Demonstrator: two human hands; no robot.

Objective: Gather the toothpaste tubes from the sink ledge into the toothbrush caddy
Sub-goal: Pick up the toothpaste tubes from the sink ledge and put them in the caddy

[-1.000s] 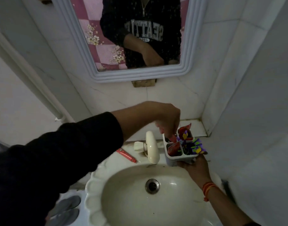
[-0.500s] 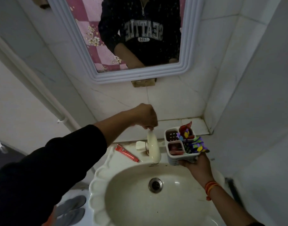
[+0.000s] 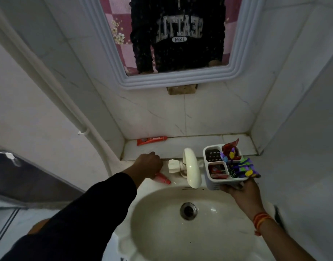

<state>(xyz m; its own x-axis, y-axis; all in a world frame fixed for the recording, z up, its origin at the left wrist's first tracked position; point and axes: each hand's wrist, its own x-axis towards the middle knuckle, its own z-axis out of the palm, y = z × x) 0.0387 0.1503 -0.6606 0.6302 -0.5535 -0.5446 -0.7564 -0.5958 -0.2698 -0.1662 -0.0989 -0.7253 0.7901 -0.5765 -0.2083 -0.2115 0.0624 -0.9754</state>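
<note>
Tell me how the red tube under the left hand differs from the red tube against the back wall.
The near tube lies on the basin rim by the tap, angled, mostly covered by the left hand; only its cap end shows. The wall tube lies untouched on the tiled ledge, flat along the wall and fully visible, with printing on it. Both are red and outside the caddy.

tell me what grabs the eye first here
The white caddy, stuffed with bright purple and red items, is held up in the right hand beside the tap. The left hand closes on a red tube on the sink rim; an orange tube lies on the ledge behind.
</note>
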